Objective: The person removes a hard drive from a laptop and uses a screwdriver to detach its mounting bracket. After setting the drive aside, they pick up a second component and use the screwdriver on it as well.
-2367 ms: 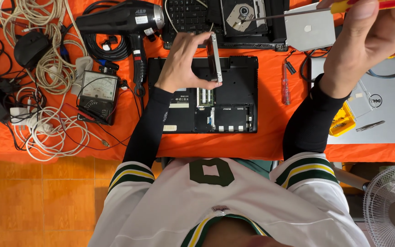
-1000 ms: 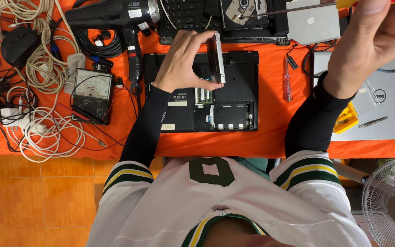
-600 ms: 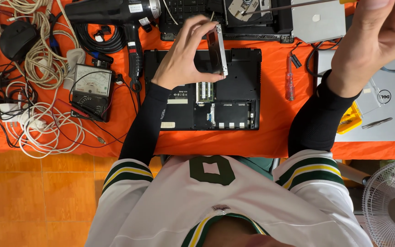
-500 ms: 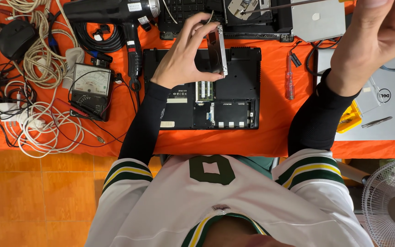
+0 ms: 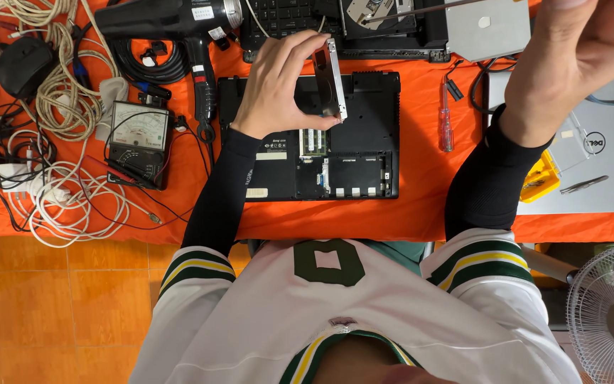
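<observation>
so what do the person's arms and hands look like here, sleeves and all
Both hands, the left hand and the right hand, are bare: no gloves, rings or watch visible. Each forearm is covered to the wrist by a tight black undersleeve; the left one carries small pale lettering. Over these sits a white jersey whose short sleeves end in green and yellow stripes.

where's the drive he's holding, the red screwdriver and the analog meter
drive (image 5: 330,78), head view, on its upturned metal edge, held in the left hand (image 5: 278,85)
red screwdriver (image 5: 446,128), head view, on its red handle
analog meter (image 5: 138,131), head view, on its white dial face
</observation>
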